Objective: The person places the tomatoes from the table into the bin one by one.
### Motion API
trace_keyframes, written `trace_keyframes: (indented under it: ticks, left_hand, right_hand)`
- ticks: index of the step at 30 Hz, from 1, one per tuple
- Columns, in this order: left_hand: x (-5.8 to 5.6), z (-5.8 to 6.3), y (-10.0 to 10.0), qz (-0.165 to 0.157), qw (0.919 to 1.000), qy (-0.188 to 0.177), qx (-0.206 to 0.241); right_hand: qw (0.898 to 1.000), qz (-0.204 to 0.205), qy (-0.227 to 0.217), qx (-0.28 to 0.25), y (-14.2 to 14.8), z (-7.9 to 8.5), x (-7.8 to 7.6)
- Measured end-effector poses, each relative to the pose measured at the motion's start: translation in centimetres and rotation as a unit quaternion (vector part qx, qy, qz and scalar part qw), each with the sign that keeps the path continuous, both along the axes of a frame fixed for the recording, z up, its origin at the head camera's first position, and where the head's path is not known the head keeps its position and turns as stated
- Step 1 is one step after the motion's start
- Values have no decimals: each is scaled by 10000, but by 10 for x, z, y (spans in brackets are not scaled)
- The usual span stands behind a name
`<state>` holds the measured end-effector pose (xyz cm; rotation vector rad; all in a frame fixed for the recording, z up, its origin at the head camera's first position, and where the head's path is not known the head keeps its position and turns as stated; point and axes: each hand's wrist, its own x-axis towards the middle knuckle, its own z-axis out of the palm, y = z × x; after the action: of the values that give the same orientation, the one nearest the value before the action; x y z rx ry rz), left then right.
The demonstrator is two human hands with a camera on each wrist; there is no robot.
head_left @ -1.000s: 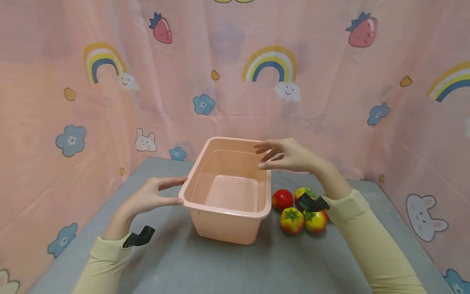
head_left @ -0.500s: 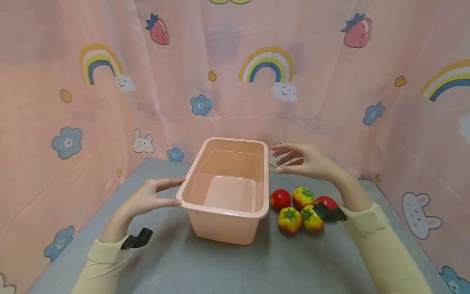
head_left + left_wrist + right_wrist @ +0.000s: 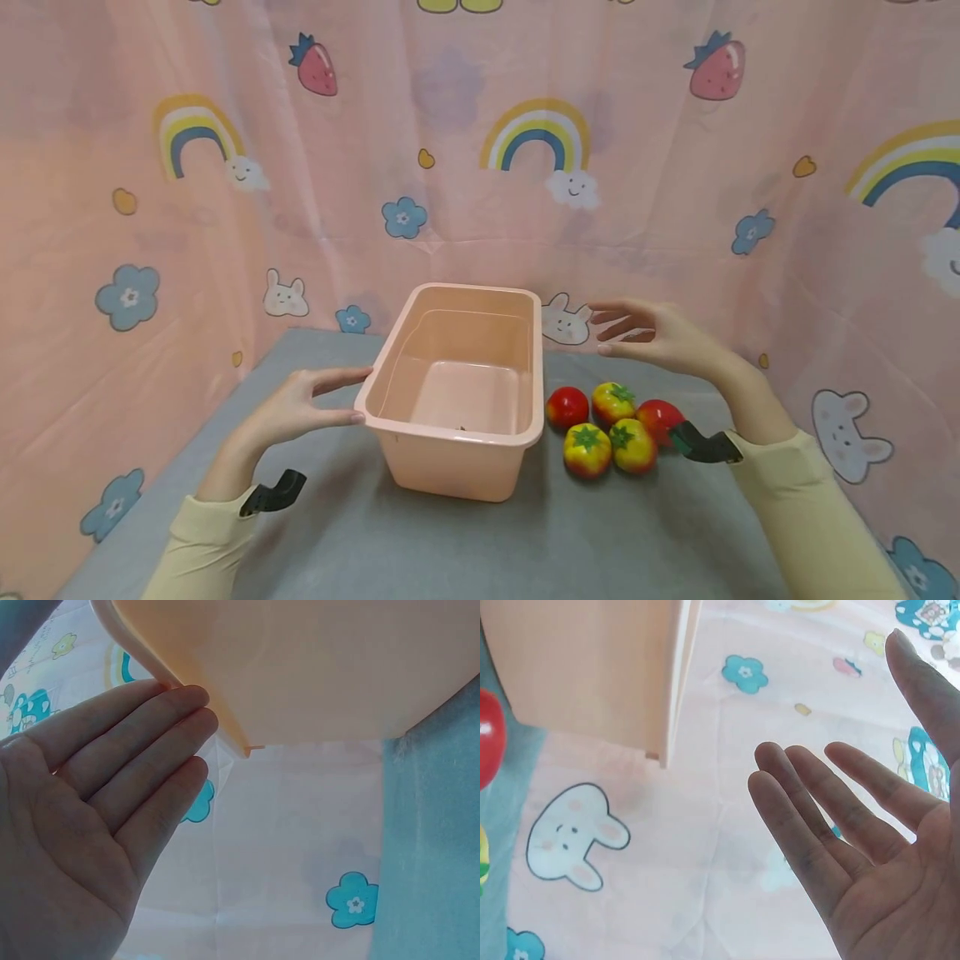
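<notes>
A peach-pink plastic basin (image 3: pixel 471 458) stands in the middle of the table, its inside facing me. My left hand (image 3: pixel 288 408) is at its left rim, fingers straight and thumb extended; in the left wrist view the fingertips (image 3: pixel 196 696) lie right at the rim's underside. To the right of the basin my right hand (image 3: pixel 660 337) hovers in the air with fingers loosely extended and nothing in it. Below it lie several glossy tomatoes, including a red one (image 3: pixel 567 408) nearest the basin, a yellow-green one (image 3: pixel 587 451) in front, and another red one (image 3: pixel 660 419) partly behind the wrist mount.
A grey cloth covers the table (image 3: pixel 420 550). Behind and at both sides hangs a pink printed curtain (image 3: pixel 480 217) with rainbows, flowers and rabbits. Black camera mounts (image 3: pixel 273 493) sit on both wrists. A tiny dark speck (image 3: pixel 461 428) shows inside the basin's near wall.
My right hand has moved right, from over the basin's right rim to clear of it, uncovering more of the tomatoes. My left hand stays at the left rim. The head view has shifted slightly.
</notes>
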<state>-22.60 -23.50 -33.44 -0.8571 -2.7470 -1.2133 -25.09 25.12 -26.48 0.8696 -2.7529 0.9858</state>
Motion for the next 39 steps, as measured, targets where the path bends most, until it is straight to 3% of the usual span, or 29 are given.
trace_keyframes:
  ticks: [31, 39]
  left_hand:
    - [-1, -1, -2, 56, 9999, 127, -97]
    - [-2, -2, -2, 29, 9999, 100, -86]
  right_hand:
    - [9947, -1012, -172, 57, 71, -39, 6]
    - [9934, -1102, -320, 72, 87, -49, 9]
